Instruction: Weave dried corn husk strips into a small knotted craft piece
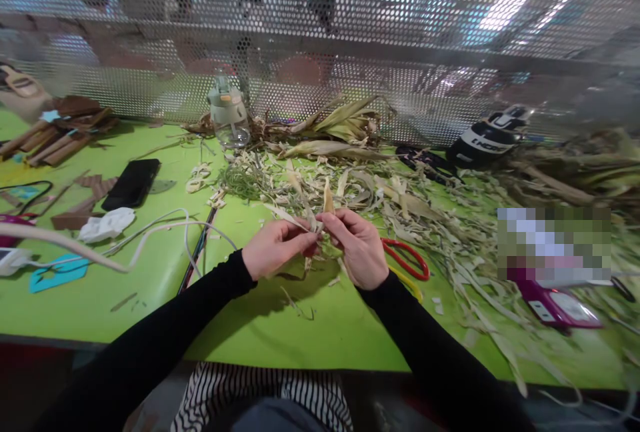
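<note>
My left hand (281, 245) and my right hand (357, 245) meet above the middle of the green table, thumbs and fingertips pinched together. Between them they grip a small piece of dried corn husk (327, 197), whose pale tip sticks up over the fingers. Part of that piece is hidden by the fingertips. Loose husk strips (410, 202) lie spread just behind my hands. Beside my right wrist are the red and yellow handles of scissors (410, 259); their blades are hidden.
A clear water bottle (229, 112) and a black bottle (487, 137) stand by the perforated metal screen (300, 32). To the left lie a black phone (131, 184), white cables (165, 224) and brown bundled sticks (65, 132). A magenta device (557, 302) sits at the right.
</note>
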The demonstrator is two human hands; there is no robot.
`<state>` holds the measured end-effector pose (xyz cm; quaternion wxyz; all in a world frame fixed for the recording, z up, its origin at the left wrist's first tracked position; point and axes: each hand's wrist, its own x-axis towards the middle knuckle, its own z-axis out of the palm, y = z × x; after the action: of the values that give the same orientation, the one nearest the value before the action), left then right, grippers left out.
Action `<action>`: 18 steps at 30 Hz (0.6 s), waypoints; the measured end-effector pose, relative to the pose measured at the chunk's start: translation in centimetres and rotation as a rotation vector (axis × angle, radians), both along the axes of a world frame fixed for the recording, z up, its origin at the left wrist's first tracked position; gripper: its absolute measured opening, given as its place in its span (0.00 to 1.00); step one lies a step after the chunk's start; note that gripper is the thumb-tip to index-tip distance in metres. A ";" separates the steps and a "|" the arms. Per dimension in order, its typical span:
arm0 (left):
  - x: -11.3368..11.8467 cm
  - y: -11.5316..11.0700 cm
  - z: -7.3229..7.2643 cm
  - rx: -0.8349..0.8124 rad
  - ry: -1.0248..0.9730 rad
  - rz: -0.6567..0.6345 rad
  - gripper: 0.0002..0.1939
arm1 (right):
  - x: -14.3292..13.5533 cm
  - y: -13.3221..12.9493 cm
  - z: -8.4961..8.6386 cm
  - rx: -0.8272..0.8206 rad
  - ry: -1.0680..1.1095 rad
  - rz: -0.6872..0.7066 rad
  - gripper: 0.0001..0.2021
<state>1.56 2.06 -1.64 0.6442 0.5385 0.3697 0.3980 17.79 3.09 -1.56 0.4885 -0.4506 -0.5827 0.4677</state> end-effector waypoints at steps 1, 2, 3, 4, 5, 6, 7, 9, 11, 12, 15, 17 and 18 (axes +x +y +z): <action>0.0 0.0 0.0 -0.011 0.006 -0.018 0.16 | 0.1 0.0 0.1 0.000 -0.018 -0.005 0.13; 0.0 0.0 0.1 -0.033 0.000 -0.021 0.18 | 0.1 0.0 0.2 -0.008 -0.036 0.004 0.14; 0.0 -0.1 0.2 -0.063 -0.015 -0.014 0.19 | 0.1 0.1 0.4 -0.023 -0.053 0.027 0.15; 0.1 -0.1 0.3 -0.099 -0.036 -0.002 0.20 | 0.2 0.1 0.5 -0.041 -0.068 0.061 0.16; 0.1 -0.2 0.4 -0.138 -0.058 0.010 0.21 | 0.2 0.2 0.6 -0.057 -0.083 0.097 0.17; 0.2 -0.3 0.4 -0.175 -0.073 0.016 0.21 | 0.2 0.2 0.6 -0.069 -0.096 0.128 0.17; 0.3 -0.3 0.4 -0.205 -0.082 0.017 0.22 | 0.2 0.3 0.7 -0.075 -0.103 0.148 0.17; 0.4 -0.4 0.5 -0.226 -0.081 0.006 0.21 | 0.2 0.3 0.6 -0.082 -0.081 0.151 0.16; 0.4 -0.5 0.5 -0.205 -0.056 -0.005 0.21 | 0.2 0.3 0.5 -0.109 -0.024 0.128 0.15; 0.4 -0.5 0.6 -0.188 -0.037 -0.006 0.20 | 0.1 0.3 0.4 -0.126 0.002 0.112 0.15; 0.3 -0.7 0.9 -0.141 0.022 -0.008 0.20 | 0.1 0.2 0.2 -0.161 0.038 0.046 0.15; 0.2 -0.8 1.0 -0.097 0.050 -0.023 0.21 | 0.0 0.1 0.1 -0.170 0.047 0.011 0.15; 0.1 -0.8 1.0 -0.074 0.064 -0.038 0.22 | -0.1 0.1 0.1 -0.173 0.051 0.003 0.15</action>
<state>1.67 1.22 -0.60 0.6590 0.5334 0.3944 0.3545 17.70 3.15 -1.44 0.4620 -0.4782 -0.5280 0.5283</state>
